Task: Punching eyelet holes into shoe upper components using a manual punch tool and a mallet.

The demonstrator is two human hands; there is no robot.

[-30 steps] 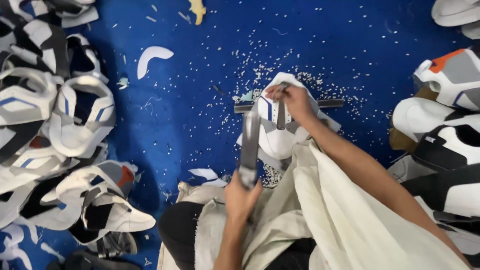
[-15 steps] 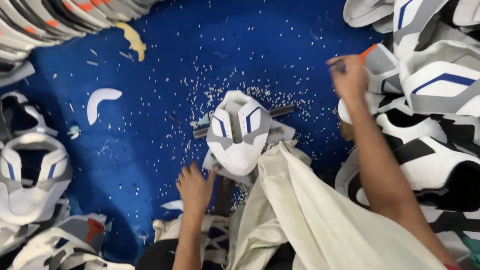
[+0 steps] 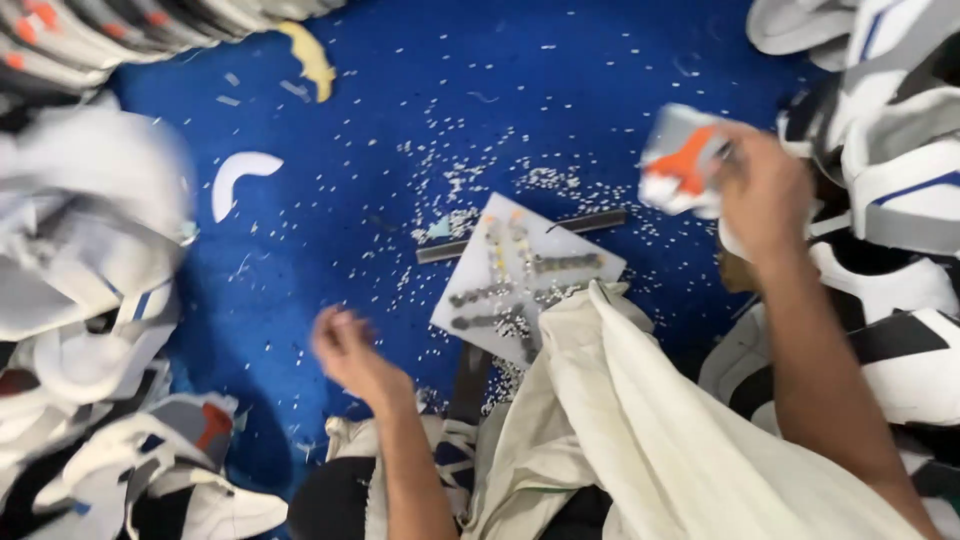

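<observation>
1. A white shoe upper piece with an orange patch (image 3: 683, 160) sits gripped in the right hand (image 3: 765, 190), lifted near the blue surface's (image 3: 400, 80) right edge.
2. Its fingers pinch the piece, clear of the heap of white shoe uppers (image 3: 900, 190) alongside.
3. The left hand (image 3: 345, 350) hovers empty near the bottom edge, fingers blurred and loosely curled.
4. A white square punching board (image 3: 525, 275) lies mid-surface among white punched scraps (image 3: 450, 180).

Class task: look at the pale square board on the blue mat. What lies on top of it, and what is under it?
On the board lie rows of small white bits and dark marks. A dark bar sticks out from beneath it. The cream cloth covers its near corner, so that part is hidden.
</observation>
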